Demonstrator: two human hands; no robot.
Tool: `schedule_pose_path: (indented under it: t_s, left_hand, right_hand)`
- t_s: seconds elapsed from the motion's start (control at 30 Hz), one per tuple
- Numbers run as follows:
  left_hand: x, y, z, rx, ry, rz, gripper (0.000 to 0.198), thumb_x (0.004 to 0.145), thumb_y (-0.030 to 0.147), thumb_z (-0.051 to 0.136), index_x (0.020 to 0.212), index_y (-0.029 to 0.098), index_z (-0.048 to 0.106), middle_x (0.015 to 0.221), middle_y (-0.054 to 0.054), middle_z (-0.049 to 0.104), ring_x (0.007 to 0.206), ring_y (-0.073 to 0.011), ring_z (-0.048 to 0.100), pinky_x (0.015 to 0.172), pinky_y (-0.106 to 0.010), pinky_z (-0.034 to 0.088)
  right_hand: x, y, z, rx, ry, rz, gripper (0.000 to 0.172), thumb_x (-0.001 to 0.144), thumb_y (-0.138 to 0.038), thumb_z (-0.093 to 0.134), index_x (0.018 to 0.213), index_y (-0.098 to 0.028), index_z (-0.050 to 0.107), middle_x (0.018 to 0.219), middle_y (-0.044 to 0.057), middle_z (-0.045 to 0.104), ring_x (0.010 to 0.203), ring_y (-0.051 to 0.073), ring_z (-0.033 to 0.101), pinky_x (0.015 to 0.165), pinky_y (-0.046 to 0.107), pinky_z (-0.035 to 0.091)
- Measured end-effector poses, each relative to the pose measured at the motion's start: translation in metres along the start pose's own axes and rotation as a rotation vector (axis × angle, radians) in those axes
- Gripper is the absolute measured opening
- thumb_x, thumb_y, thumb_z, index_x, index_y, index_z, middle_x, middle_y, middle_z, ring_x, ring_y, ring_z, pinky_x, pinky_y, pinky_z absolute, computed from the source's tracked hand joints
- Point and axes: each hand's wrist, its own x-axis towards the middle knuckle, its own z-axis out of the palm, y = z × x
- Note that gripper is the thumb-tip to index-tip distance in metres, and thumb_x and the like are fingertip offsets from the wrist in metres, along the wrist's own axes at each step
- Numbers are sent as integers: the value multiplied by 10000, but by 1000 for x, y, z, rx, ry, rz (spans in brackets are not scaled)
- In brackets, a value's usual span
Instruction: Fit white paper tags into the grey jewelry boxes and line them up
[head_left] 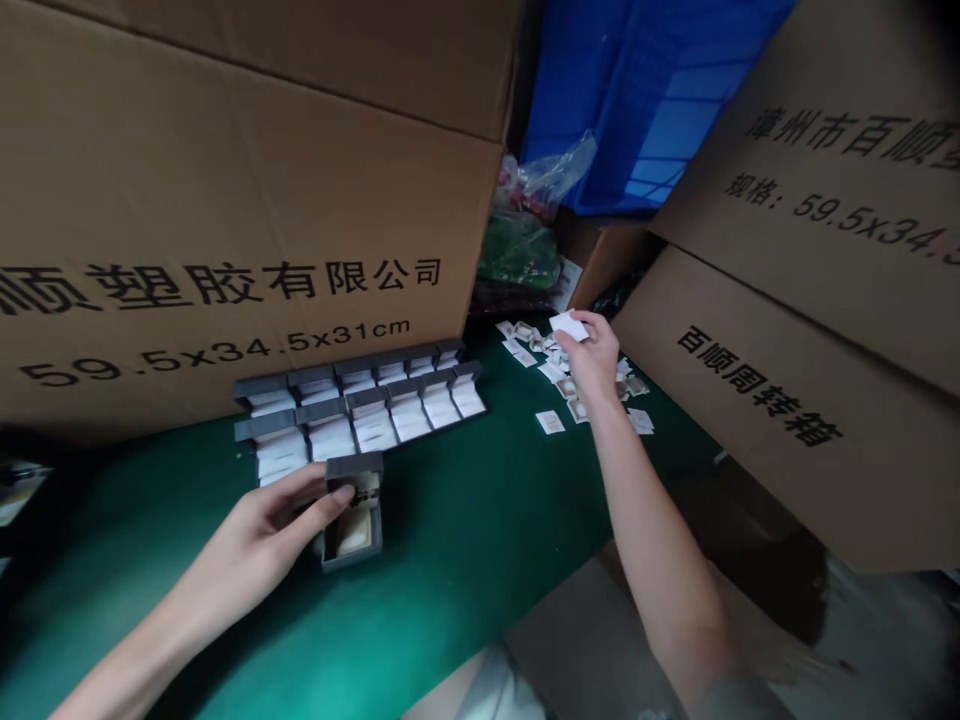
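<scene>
- So, from my remote seat I see the left hand (262, 530) on the grey jewellery box (354, 535); its fingers lie pressed together against the box, with one nail showing at the upper edge; the box stands open on the green table mat (457, 530), lid up, a pale insert inside, and part of its contents is too small for me to make out.
- The right hand (592, 355) is raised above the far end of the mat; its thumb and fingers pinch the white card (568, 325) by one edge, holding it just clear of the pile below.
- Just beneath that hand lie the scattered white cards (551, 395), loose and overlapping, some apart from the rest.
- Between my two hands, the rows of open grey boxes (360, 405) sit in two lines against the carton, each with a white insert; the box in the left hand sits just below their near edge.
- Around the mat, the large brown carton (225, 200) stands on the left, printed with black Chinese lettering; the tilted brown cartons (787, 400) lean in on the right; between them I see the blue plastic crate (645, 100) and the clear plastic bag (559, 170), with the green-packed goods (517, 255) beneath it.
</scene>
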Motion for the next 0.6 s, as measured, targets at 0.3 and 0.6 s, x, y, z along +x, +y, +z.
schedule_pose_path:
  t_s: [0.3, 0.6]
  left_hand:
    - [6, -3, -16, -483, -50, -134, 517, 875, 600, 721, 1250, 260, 614, 1141, -52, 767, 794, -267, 781, 564, -288, 605]
    - [4, 4, -22, -721, -61, -103, 520, 915, 534, 646, 1368, 319, 507, 1286, -87, 714, 879, -315, 798, 468, -294, 614]
  right_hand:
    - [-100, -161, 45, 959, -557, -221, 546, 922, -433, 707, 1429, -324, 536, 1106, 29, 708, 946, 210, 729, 772, 349, 646]
    - [-143, -152, 69, 1021, -571, 58, 214, 813, -368, 783, 969, -232, 729, 986, 28, 774, 919, 192, 734, 814, 313, 628]
